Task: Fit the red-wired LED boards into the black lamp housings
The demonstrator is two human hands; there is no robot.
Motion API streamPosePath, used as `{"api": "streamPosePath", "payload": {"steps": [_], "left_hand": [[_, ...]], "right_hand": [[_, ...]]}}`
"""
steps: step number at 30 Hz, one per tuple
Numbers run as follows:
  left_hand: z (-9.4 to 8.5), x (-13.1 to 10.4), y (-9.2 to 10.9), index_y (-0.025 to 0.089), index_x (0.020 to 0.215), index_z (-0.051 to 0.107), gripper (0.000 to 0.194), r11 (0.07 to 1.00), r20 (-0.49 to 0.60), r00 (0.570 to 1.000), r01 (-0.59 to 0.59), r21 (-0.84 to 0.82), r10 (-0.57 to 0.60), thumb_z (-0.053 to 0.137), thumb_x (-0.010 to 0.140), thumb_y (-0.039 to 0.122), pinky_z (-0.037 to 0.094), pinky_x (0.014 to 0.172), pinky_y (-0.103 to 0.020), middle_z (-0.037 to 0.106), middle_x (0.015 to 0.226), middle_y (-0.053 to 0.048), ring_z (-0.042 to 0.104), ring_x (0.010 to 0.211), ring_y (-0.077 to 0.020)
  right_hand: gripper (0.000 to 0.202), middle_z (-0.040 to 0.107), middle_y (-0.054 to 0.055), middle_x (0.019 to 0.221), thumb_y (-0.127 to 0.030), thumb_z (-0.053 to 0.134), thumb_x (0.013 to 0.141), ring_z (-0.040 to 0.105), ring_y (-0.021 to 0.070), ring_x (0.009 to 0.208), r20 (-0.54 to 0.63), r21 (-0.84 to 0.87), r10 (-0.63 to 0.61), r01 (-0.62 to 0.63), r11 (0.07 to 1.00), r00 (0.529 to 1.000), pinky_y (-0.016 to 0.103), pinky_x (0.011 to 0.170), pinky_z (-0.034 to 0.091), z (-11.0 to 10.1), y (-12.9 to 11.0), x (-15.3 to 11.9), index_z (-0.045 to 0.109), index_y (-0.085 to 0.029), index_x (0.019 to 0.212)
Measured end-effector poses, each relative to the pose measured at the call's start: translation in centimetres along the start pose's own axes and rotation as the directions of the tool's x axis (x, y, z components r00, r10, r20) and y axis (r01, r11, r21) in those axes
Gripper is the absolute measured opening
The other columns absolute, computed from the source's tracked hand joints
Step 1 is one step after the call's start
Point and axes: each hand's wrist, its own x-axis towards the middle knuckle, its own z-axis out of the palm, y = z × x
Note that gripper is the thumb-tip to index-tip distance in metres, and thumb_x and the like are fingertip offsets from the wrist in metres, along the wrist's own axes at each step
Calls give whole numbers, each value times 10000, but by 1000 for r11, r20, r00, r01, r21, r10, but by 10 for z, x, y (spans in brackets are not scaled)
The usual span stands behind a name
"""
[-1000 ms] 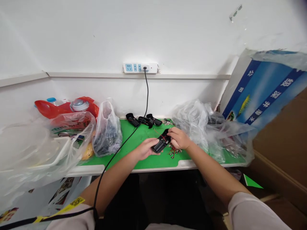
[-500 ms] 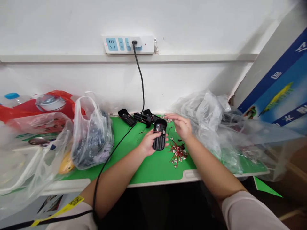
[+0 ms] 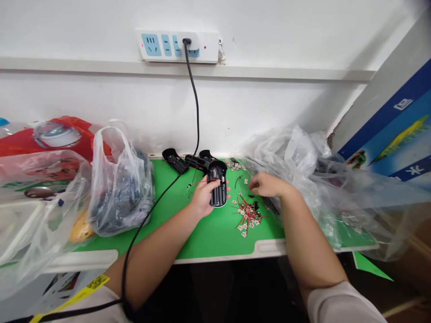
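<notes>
My left hand [image 3: 202, 197] grips a black plastic housing [image 3: 218, 186], its thumb laid across the front. The housing has a rounded cup at the top, ribbed slots below, and thin red wires. Close to the edge of the clear plastic bags, my right hand [image 3: 266, 185] is low over the green table with its fingers curled together; what they hold, if anything, is hidden. Just below that hand lies a pile of small white boards with red wires [image 3: 248, 215]. Behind the held housing, several similar black housings [image 3: 175, 160] lie near the wall.
Clear plastic bags [image 3: 296, 157] cover the table's right side. A tied bag of dark cloth [image 3: 123, 193] stands at left, beside a red bag [image 3: 84, 139]. A black cable [image 3: 197, 107] runs from the wall power strip [image 3: 180, 46] across the table and my left arm.
My right hand has moved from beside the housing's top, right and down toward the plastic bags, and its fingers have curled. My left hand still holds the housing. The view has shifted slightly.
</notes>
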Motion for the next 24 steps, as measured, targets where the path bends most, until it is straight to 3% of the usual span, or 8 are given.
{"api": "streamPosePath", "payload": {"steps": [3,6,12,19,24], "left_hand": [[0,-1,2,156,1016,554,323,1000,30,999,22,8,-22,684,727,221,575,609,-363,687,878,-79,672,713,-203],[1,-3,3,150,1005,567,320,999,33,999,28,34,-29,705,732,244,559,588,-304,693,888,-89,667,737,-188],[3,-6,5,169,966,560,349,994,-11,999,54,91,-53,741,680,252,541,540,-307,686,859,-55,658,664,-183],[2,-6,5,212,1007,495,401,992,4,998,55,115,-56,730,687,265,516,556,-294,687,763,-32,645,595,-169],[-1,-5,5,214,994,488,385,990,8,996,83,117,-84,718,699,305,490,514,-262,689,737,-33,630,554,-157]], "right_hand": [[147,682,18,672,-189,636,660,550,145,581,137,-14,28,-26,1000,990,252,531,376,0,0,-1,742,-173,762],[132,670,30,655,-196,683,639,532,142,559,158,-51,71,-64,997,985,255,513,354,4,-2,2,738,-168,756],[118,651,36,626,-129,637,639,507,135,545,158,-66,67,-57,996,985,255,509,330,10,-1,7,729,-157,707],[141,633,16,615,-148,588,667,478,127,550,100,-7,36,-36,999,994,257,518,329,-1,1,-1,725,-144,702],[122,625,12,584,-139,604,648,496,128,537,130,14,50,-53,999,990,244,494,334,-2,1,-2,715,-141,699]]}}
